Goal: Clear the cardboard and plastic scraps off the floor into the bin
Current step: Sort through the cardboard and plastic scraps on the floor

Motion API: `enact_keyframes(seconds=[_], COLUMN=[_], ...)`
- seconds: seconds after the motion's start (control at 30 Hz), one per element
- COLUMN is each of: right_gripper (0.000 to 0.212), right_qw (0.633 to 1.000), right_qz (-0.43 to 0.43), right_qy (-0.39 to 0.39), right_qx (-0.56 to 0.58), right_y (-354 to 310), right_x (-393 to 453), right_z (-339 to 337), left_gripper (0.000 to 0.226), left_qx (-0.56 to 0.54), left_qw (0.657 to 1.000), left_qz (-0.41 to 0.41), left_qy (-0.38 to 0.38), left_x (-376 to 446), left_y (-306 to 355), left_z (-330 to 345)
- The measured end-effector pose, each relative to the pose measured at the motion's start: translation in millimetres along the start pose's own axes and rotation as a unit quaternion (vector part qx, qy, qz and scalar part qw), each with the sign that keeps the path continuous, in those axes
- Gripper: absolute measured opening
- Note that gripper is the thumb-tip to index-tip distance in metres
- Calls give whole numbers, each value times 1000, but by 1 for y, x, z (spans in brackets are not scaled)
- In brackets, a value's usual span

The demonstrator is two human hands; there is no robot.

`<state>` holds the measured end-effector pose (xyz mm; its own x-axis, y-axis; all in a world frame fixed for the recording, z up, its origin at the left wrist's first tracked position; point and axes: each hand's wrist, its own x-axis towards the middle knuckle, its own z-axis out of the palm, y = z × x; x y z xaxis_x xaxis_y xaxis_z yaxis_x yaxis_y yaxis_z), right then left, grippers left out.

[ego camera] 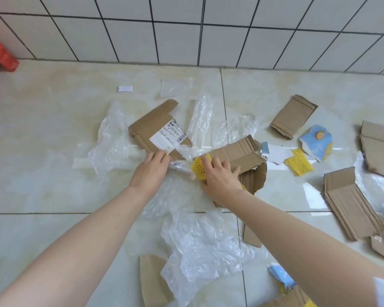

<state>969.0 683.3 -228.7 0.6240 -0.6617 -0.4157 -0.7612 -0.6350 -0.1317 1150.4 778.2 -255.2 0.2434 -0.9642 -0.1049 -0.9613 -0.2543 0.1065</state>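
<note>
While we crouch over the litter, we record these items.
Floor (53, 134): pale tiles, strewn with scraps.
Clear plastic sheets (200, 244): spread centre and near us.
Labelled cardboard (155, 127): flat, just beyond our left hand.
Corrugated strip (235, 151): lies partly beneath our right hand.
Left hand (152, 167): fingers pinching crumpled plastic.
Right hand (220, 178): curled around yellow foam net (198, 168).
Bin: we cannot see it.

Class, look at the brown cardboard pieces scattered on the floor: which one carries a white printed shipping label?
The cardboard piece with the label, just beyond the left hand. The other cardboard pieces show plain brown faces.
</note>
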Motion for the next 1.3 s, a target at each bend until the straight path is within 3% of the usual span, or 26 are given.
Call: enact_keyframes(seconds=[0.2,0.4,0.53,0.67,0.8,1.03,1.13,1.23,1.3], right_gripper=[43,25,10,25,17,65,75,75,64], right_qw=[996,972,965,977,990,996,997,997,997], right_qz=[31,2,24,30,41,77,79,80,77], right_qy=[-11,121,116,97,76,-2,-5,-16,-23], right_qx=[80,203,233,188,114,34,19,15,-13], right_y=[-5,3,11,20,30,33,33,33,34], right_x=[-24,-38,-51,-69,-87,-110,-113,-113,-112], right_z=[7,-9,-21,-16,-1,18,25,27,25], left_gripper=[37,4,15,15,11,23,34,47,47], left_qx=[-33,-131,-230,-233,-240,-221,-232,-253,-258], left_qw=[999,987,969,969,968,971,969,963,961], left_qz=[30,-47,-59,-38,-53,-83,-78,-92,-100], left_qy=[26,78,63,70,60,25,19,15,9], left_x=[-30,-42,-53,-72,-97,-113,-113,-108,-104], left_y=[-1,-3,-8,-7,-4,-1,2,1,4], left_z=[-7,-43,-57,-61,-59,-60,-63,-62,-60])
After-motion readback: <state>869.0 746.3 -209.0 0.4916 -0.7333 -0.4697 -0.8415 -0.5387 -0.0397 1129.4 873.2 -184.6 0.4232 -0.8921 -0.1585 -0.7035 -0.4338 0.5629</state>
